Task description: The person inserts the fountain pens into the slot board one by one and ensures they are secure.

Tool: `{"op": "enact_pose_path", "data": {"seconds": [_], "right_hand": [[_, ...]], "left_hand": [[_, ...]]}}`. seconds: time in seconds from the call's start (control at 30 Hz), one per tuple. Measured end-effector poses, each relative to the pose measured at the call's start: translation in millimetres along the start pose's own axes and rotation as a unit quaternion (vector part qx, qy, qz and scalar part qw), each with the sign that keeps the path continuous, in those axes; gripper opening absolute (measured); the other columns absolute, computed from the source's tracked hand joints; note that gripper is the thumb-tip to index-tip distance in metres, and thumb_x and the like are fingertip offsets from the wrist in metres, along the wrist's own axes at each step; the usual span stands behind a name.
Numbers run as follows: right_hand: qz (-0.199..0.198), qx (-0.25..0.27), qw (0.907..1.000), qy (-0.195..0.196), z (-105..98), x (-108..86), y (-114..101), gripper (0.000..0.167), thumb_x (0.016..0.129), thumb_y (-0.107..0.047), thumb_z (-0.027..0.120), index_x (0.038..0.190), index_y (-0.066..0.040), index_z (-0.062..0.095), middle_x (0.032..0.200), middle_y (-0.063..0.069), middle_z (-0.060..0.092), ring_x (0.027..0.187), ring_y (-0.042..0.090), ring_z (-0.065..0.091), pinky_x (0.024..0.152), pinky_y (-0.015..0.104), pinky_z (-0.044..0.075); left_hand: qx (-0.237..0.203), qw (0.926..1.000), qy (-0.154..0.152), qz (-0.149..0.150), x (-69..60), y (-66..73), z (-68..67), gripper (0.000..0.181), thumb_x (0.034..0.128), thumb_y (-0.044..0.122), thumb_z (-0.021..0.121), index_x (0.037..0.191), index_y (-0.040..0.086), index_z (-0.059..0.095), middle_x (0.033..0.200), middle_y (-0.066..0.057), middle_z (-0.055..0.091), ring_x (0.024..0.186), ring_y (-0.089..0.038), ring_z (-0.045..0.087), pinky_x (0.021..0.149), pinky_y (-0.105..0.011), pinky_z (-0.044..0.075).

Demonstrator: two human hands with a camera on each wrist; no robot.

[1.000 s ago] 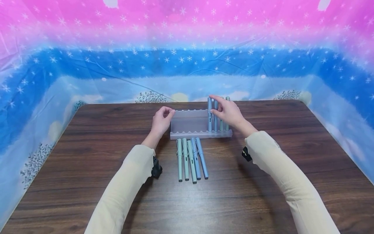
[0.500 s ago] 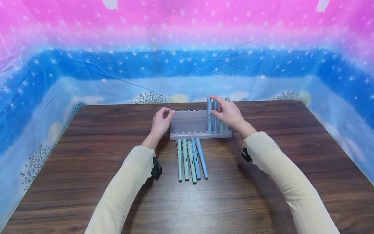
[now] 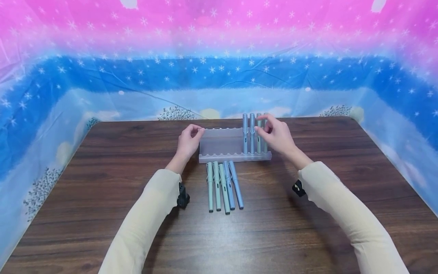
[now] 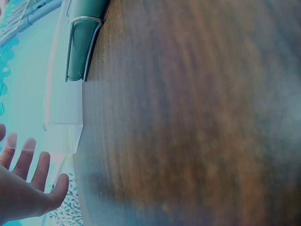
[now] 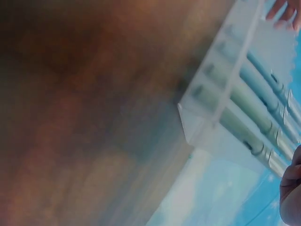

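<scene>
My left hand (image 3: 188,144) pinches the upper left corner of a translucent rack (image 3: 220,142) with thumb and index finger; in the left wrist view the other fingers (image 4: 40,172) are spread beside its end. My right hand (image 3: 277,135) is in front of the rack's right end, index finger and thumb bent and apart, partly covering the green pens. Two blue pens (image 3: 245,133) and two green pens (image 5: 242,129) stand in the rack's right slots. Before the rack lie three green pens (image 3: 217,186) and two blue pens (image 3: 236,184), their clips toward it.
The rack stands on a dark wooden table (image 3: 119,163), near its back edge. A pink and blue patterned cloth (image 3: 219,72) hangs behind the table and along both sides. Each wrist carries a small black camera (image 3: 183,196) under the sleeve.
My right hand has let go of the leftmost standing blue pen and moved right, toward the green pens. My left hand stays at the rack's corner.
</scene>
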State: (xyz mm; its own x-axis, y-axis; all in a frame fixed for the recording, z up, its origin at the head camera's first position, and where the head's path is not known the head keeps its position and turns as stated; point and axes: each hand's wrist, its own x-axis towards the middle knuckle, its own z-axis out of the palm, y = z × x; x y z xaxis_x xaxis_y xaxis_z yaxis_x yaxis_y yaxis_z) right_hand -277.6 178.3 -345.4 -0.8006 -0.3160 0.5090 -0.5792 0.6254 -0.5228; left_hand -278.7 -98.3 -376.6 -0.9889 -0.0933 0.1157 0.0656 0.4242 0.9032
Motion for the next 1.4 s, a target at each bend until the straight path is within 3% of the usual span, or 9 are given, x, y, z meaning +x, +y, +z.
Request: {"op": "enact_pose_path", "data": {"seconds": [0.13,0.3,0.43,0.63,0.77,1.07,1.4], "right_hand": [[-0.013,0.022,0.999,-0.036,8.7,-12.4,-6.3,0.019,0.085,-0.022,0.06,0.099,-0.009,0.059,0.056,-0.004,0.047,0.047,0.013,0.042,0.043,0.027,0.036],[-0.022,0.035,0.9926,-0.114,25.0,-28.5,-13.8,0.014,0.084,-0.019,0.061,0.094,-0.01,0.061,0.057,-0.007,0.05,0.048,0.01,0.045,0.044,0.026,0.039],[-0.015,0.028,0.9824,-0.184,34.2,-35.6,-18.0,0.016,0.084,-0.02,0.06,0.097,-0.011,0.061,0.062,-0.009,0.054,0.051,0.009,0.047,0.047,0.026,0.041],[-0.026,0.006,0.9642,-0.264,42.7,-39.5,-26.7,0.032,0.086,-0.026,0.058,0.113,-0.01,0.056,0.066,-0.009,0.055,0.055,0.006,0.05,0.051,0.025,0.042],[-0.045,-0.011,0.9587,-0.28,48.2,-40.0,-30.4,0.036,0.086,-0.027,0.058,0.117,-0.009,0.053,0.065,-0.01,0.053,0.055,0.005,0.049,0.051,0.024,0.041],[-0.07,-0.029,0.9545,-0.288,52.8,-40.0,-34.2,0.033,0.081,-0.027,0.063,0.105,-0.007,0.054,0.062,-0.009,0.05,0.051,0.006,0.046,0.048,0.023,0.039],[-0.069,-0.018,0.9377,-0.34,46.3,-37.4,-36.0,0.046,0.08,-0.021,0.063,0.119,-0.001,0.049,0.064,-0.008,0.051,0.055,0.006,0.047,0.052,0.023,0.04]], "left_hand": [[0.0,1.0,0.0,-0.002,-0.2,1.7,-0.7,0.025,0.0893,0.029,0.051,0.1,0.008,0.056,0.108,-0.009,0.055,0.103,-0.024,0.049,0.085,-0.035,0.04],[0.003,1.0,-0.002,-0.006,-0.1,1.0,-0.1,0.025,0.0894,0.029,0.051,0.101,0.008,0.055,0.109,-0.009,0.055,0.104,-0.024,0.048,0.086,-0.035,0.039],[0.004,1.0,-0.001,-0.008,0.5,-0.2,0.2,0.025,0.0894,0.029,0.051,0.101,0.008,0.055,0.109,-0.009,0.055,0.104,-0.024,0.048,0.086,-0.035,0.039],[0.005,1.0,0.0,-0.007,1.5,-1.9,0.6,0.025,0.0892,0.03,0.051,0.1,0.008,0.056,0.109,-0.009,0.055,0.103,-0.024,0.049,0.086,-0.035,0.039],[0.002,1.0,0.001,-0.005,1.7,-2.2,0.6,0.025,0.0892,0.03,0.051,0.1,0.008,0.056,0.109,-0.009,0.055,0.104,-0.024,0.049,0.086,-0.035,0.039],[-0.001,1.0,0.001,-0.002,1.3,-1.2,1.0,0.024,0.0891,0.03,0.051,0.1,0.008,0.056,0.108,-0.008,0.056,0.104,-0.023,0.049,0.086,-0.034,0.04],[0.004,1.0,0.003,0.008,1.3,-2.5,1.5,0.025,0.0894,0.028,0.051,0.1,0.006,0.056,0.107,-0.01,0.055,0.101,-0.024,0.051,0.084,-0.035,0.041]]}}
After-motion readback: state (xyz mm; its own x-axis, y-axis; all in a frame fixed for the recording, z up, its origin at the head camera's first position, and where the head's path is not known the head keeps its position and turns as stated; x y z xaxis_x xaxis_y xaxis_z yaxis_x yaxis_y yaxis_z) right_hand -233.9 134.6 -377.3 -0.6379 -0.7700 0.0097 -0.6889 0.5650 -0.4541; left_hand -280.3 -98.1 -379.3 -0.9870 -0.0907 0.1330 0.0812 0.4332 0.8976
